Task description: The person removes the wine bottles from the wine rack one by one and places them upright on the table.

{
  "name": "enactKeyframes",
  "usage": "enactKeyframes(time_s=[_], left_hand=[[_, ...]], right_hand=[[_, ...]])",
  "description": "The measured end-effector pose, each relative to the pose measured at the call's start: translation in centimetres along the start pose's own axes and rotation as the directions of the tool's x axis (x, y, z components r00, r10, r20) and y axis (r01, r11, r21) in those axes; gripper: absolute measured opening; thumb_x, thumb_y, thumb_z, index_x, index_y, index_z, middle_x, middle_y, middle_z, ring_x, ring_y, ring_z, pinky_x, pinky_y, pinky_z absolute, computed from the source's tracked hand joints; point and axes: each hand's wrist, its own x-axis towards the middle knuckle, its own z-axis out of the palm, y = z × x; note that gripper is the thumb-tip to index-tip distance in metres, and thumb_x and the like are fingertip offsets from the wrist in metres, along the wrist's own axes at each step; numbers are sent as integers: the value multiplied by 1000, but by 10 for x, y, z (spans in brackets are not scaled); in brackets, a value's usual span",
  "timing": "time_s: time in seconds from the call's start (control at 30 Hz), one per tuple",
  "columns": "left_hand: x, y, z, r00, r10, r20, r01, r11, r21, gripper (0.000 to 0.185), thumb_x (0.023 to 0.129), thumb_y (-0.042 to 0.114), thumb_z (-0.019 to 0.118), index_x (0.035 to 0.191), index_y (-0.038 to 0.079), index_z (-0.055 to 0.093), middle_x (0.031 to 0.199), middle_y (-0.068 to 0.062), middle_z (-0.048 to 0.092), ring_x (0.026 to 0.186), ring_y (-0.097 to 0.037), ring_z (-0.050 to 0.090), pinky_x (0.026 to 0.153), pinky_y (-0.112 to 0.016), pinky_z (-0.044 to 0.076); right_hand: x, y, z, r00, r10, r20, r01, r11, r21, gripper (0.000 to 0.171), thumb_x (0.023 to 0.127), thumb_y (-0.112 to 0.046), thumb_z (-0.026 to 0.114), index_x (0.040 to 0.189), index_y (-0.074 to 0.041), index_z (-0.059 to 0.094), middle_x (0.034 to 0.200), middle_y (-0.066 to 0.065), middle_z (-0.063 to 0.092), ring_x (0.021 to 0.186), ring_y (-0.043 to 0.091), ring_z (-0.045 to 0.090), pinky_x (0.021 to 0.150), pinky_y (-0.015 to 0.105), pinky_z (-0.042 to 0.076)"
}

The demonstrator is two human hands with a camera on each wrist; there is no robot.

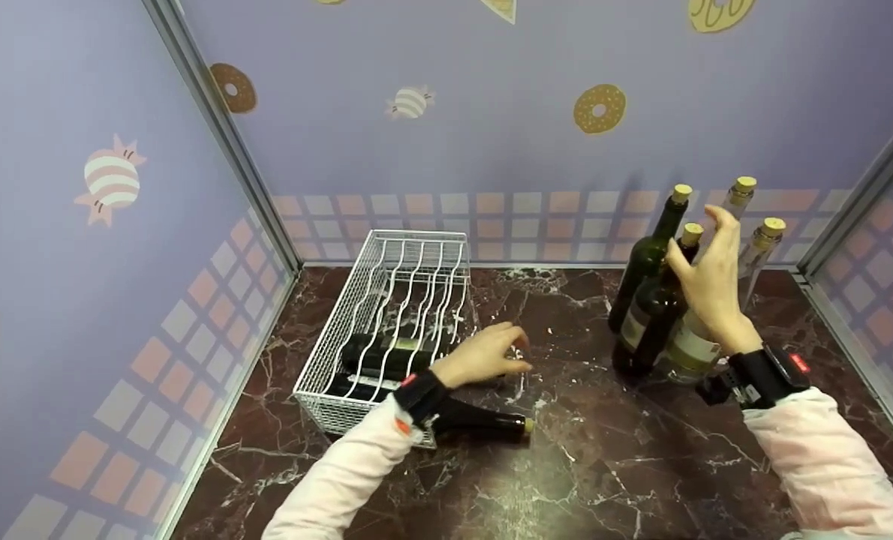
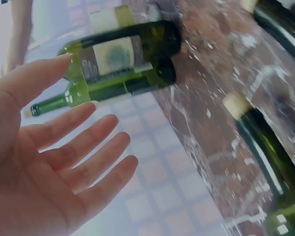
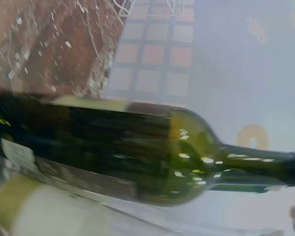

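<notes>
Your right hand (image 1: 709, 289) curls its fingers around the neck of a clear bottle (image 1: 720, 300) standing among dark bottles (image 1: 653, 292). Your left hand (image 1: 484, 356), fingers relaxed and spread, hovers beside the wire rack (image 1: 386, 330).

We read no words or numbers; the labels on the green bottles (image 2: 123, 56) stay blurred.

Four corked bottles (image 1: 660, 289) upright, clustered at back right of table (two dark green, two clear).
</notes>
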Motion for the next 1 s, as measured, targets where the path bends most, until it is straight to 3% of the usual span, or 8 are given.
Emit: enactKeyframes(time_s=[0.1, 0.23, 0.37, 0.5, 0.67, 0.9, 1.0], left_hand=[[-20, -15, 0, 1000, -20, -22, 20, 999, 29, 37, 80, 37, 66, 102, 7, 58, 96, -2, 55, 86, -15, 53, 78, -27, 43], [-44, -35, 3, 999, -41, -35, 43, 996, 77, 33, 78, 34, 69, 95, 6, 59, 90, -4, 55, 80, -16, 53, 73, -30, 44], [-63, -52, 9, 1000, -5, -21, 8, 991, 134, 33, 78, 34, 69, 92, 6, 60, 88, -5, 57, 79, -18, 54, 75, -32, 43], [-76, -60, 16, 998, 63, 17, -65, 983, 174, 34, 79, 39, 67, 93, 8, 62, 88, -1, 56, 82, -17, 54, 79, -32, 41], [-90, -65, 22, 996, 55, 70, -66, 984, 167, 40, 78, 51, 61, 91, 13, 62, 85, 5, 53, 81, -13, 52, 71, -28, 44], [-102, -66, 24, 987, 74, 143, -108, 963, 247, 29, 70, 46, 70, 68, 18, 61, 72, 9, 49, 68, -11, 49, 55, -27, 41], [-103, -66, 26, 983, 68, 172, -110, 962, 248, 23, 68, 37, 73, 61, 20, 60, 67, 10, 48, 61, -9, 48, 52, -25, 40]], right_hand=[[4, -12, 6, 985, -162, -56, 163, 987, 5, 54, 75, 4, 64, 123, 7, 39, 123, 19, 41, 115, 28, 36, 98, 37, 26], [2, -26, 22, 946, -324, 0, 323, 945, 57, 50, 76, 4, 61, 121, 7, 41, 122, 20, 44, 113, 31, 40, 97, 41, 28], [-14, -30, 46, 901, -393, 185, 383, 920, 87, 44, 79, 1, 59, 118, 10, 42, 116, 22, 48, 106, 34, 44, 93, 40, 33], [-38, -29, 71, 835, -360, 415, 347, 931, 111, 40, 83, -6, 60, 117, 9, 45, 112, 21, 49, 102, 33, 47, 88, 40, 38], [-60, -32, 100, 725, -253, 640, 246, 964, 103, 35, 87, -16, 59, 115, 4, 49, 111, 16, 51, 102, 28, 47, 87, 41, 39], [-88, -46, 141, 505, -181, 844, 206, 975, 85, 36, 87, -25, 61, 110, 2, 55, 103, 13, 56, 96, 25, 52, 84, 38, 42], [-100, -51, 155, 429, -166, 888, 202, 976, 85, 42, 86, -31, 61, 110, 4, 55, 103, 14, 56, 95, 25, 53, 84, 38, 42]])
